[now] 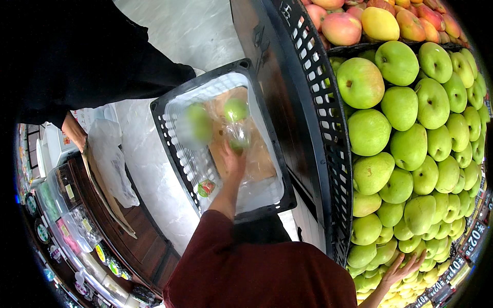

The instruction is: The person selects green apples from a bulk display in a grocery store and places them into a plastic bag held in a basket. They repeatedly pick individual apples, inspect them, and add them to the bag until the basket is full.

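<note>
In the black plastic crate with a white liner, my left hand reaches in from below. Its fingers touch clear plastic film beside a partly hidden green fruit; whether they grip it is unclear. Just above lies a green apple under clear film. A blurred green fruit is to the left, over the crate. Brown cardboard lines part of the bottom. My right hand, at the lower right, rests with spread fingers on piled green apples.
A black slotted basket wall edges the apple display. Red and yellow fruit lies beyond a divider. Another person's hand holds flat cardboard beside a plastic bag. Packaged goods line a wooden stand at left.
</note>
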Demonstrator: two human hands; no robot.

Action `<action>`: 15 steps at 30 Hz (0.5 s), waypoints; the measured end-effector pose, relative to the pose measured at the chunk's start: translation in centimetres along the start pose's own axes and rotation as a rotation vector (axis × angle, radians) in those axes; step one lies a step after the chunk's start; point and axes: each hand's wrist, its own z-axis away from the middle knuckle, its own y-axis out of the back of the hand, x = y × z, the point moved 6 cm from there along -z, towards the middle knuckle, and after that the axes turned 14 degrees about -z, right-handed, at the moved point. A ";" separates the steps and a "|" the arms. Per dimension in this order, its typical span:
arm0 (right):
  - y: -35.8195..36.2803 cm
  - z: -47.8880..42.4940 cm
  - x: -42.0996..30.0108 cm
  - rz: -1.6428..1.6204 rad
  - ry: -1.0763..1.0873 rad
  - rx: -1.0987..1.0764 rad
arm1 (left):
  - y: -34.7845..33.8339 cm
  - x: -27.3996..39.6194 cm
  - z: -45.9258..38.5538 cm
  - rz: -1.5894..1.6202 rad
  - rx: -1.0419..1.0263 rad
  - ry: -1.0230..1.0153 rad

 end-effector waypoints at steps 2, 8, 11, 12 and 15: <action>0.1 -0.1 -0.2 0.016 0.019 -0.011 | -1.7 -2.4 1.5 0.042 0.035 0.213; 0.5 -0.3 -0.7 -0.039 0.034 0.018 | -8.8 -6.1 -3.5 0.231 -0.101 0.246; 0.2 -0.1 -0.3 -0.034 -0.020 0.004 | -12.3 -7.4 -8.0 0.055 -0.270 0.154; 0.3 0.0 -0.5 -0.022 -0.010 -0.002 | -11.6 -6.6 -9.0 -0.074 -0.306 0.094; 0.4 -0.4 -1.0 0.010 0.020 -0.021 | -9.4 -4.5 -8.2 -0.075 -0.396 0.054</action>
